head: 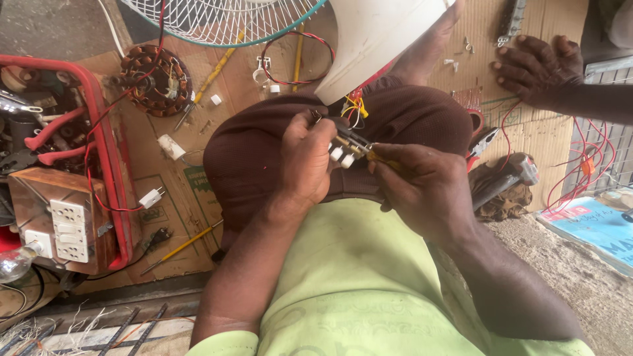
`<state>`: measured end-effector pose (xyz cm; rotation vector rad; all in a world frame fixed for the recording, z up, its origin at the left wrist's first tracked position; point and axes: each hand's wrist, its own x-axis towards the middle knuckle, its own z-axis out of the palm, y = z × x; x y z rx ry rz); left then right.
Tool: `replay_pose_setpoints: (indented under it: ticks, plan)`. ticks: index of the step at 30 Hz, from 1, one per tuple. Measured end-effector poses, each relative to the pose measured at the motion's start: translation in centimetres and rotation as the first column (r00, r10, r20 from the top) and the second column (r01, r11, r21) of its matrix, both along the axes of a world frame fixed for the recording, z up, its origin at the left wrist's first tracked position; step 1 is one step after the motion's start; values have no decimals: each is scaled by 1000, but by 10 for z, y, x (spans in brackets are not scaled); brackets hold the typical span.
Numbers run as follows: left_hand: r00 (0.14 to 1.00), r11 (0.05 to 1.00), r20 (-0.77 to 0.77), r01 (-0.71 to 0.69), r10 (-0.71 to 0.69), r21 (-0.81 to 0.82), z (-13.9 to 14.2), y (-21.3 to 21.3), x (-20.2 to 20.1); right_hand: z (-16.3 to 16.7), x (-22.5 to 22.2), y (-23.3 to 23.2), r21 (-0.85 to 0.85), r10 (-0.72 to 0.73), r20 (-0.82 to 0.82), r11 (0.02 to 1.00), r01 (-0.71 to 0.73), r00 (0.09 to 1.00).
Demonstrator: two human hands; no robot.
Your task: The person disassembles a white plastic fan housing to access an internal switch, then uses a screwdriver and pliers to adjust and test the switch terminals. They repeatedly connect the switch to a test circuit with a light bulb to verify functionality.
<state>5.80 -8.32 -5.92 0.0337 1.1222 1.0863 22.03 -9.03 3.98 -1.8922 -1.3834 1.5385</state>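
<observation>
Working at mid-frame over the lap: left hand (304, 165) pinched tight on a small switch block (346, 150) with white round buttons, right hand (422, 188) closed around a yellow-handled screwdriver (379, 157), tip at the block. Best done by keeping the block braced against the thigh, tool square to the screw, thin red and yellow wires (356, 105) clear of the tip. Above, smooth white plastic fan housing (376, 39); upper left, white wire grille (217, 20) and copper-wound stator (157, 79) on worn cardboard (165, 198). Upper right, another person's hand (537, 69) flat on cardboard.
</observation>
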Motion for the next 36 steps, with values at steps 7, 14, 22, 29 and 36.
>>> replay_pose_setpoints:
  ticks: [7, 14, 22, 29, 36]
  plan:
    - [990, 1000, 144, -4, 7, -23, 3, 1, -7, -1, -2, -7, 68, -14, -51, 998, 17, 999]
    - [989, 999, 145, -29, 26, 16, -3, 1, -3, 4, -3, -9, 148, 26, -26, 989, -22, 999]
    - [983, 993, 166, -60, 77, -104, -10, 3, -4, 9, -7, -4, 178, 55, 32, 982, -60, 998]
    - [994, 996, 96, -37, 45, -79, -16, 4, 0, 12, -8, 0, 242, 138, 124, 956, -165, 983]
    - [997, 997, 55, -42, 45, -57, -26, -3, 3, 11, -5, 9, 263, 223, 153, 930, -257, 963]
